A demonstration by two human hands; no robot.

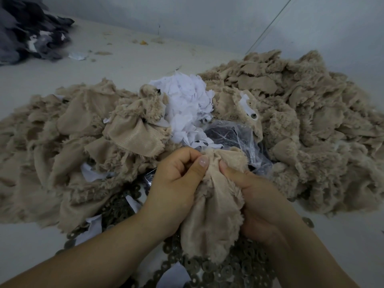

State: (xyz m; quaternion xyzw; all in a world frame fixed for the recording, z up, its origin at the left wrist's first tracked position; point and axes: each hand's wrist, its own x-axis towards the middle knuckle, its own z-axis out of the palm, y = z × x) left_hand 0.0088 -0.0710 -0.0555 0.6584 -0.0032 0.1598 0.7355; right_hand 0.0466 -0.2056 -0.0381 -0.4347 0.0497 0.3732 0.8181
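Observation:
A beige plush fabric piece (214, 208), smooth backing outward and fur at its edges, hangs between both hands in the lower middle of the view. My left hand (176, 183) pinches its upper left edge with the thumb on top and the fingers curled. My right hand (261, 202) grips its right side, thumb pressed into the cloth near the top. Beneath the hands lies a heap of several small dark round washers (239, 269).
Big piles of beige plush pieces lie at the left (62, 146) and right (311, 121). White fabric scraps (187, 107) and a clear plastic bag (230, 136) sit between them. Dark grey cloth (27, 32) lies at the far left by the wall.

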